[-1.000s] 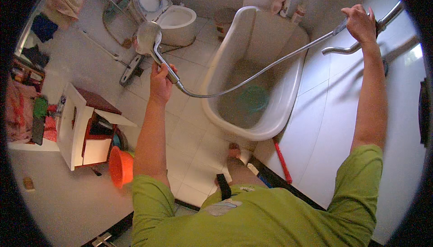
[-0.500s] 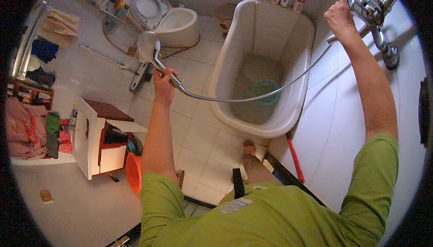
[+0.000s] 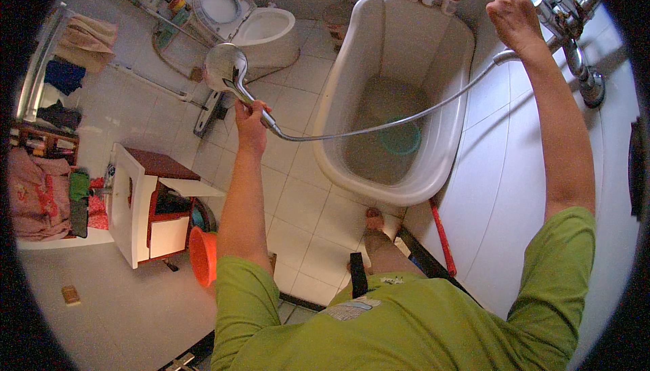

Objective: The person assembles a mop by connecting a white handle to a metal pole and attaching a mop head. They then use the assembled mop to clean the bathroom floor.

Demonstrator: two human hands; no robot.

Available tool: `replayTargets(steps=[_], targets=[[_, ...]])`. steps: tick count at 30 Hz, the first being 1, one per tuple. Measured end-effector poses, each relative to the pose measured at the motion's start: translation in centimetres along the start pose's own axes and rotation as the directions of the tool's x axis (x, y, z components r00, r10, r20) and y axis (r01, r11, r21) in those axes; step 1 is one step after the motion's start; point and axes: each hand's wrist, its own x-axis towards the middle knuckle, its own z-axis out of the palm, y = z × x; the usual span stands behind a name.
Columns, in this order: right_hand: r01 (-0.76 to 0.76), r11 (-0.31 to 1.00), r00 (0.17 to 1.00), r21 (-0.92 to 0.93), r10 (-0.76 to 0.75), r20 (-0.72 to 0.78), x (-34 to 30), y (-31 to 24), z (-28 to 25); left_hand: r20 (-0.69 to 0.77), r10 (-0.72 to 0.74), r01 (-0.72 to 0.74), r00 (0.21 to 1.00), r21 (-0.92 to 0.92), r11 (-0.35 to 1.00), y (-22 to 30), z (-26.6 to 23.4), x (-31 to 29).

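One round silvery shower head, its handle wrapped by my left hand, hung left of the long white bathtub; I judged slack in the silver metal hose wise. Beside the chrome wall tap, my right hand curled, whether round anything I couldn't tell.

You wear a yellow-green shirt that fills the view at 6 o'clock. Its short sleeves end above the elbow: the left sleeve at 7 o'clock, the right sleeve at 4. Near 6 o'clock your shirt bears a pale grey-and-blue print, with a smaller, light-and-dark mark towards 5. A flat black strap shows beside them. Your left hand, at 10, and right hand, at 2, are bare.
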Motion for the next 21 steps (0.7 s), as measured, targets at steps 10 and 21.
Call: replayTargets(steps=[10, 21], targets=[[-0.019, 1.000, 0.999, 0.018, 0.018, 0.035, 1.0, 0.1, -0.1, 0.005, -0.014, 0.014, 1.000, -0.013, 1.000, -0.7, -0.8, -0.1], [-0.019, 1.000, 0.998, -0.017, 0.021, 0.063, 2.5, 0.2, 1.1, -0.053, -0.064, 0.062, 0.997, -0.040, 0.997, -1.6, -1.1, 0.5]])
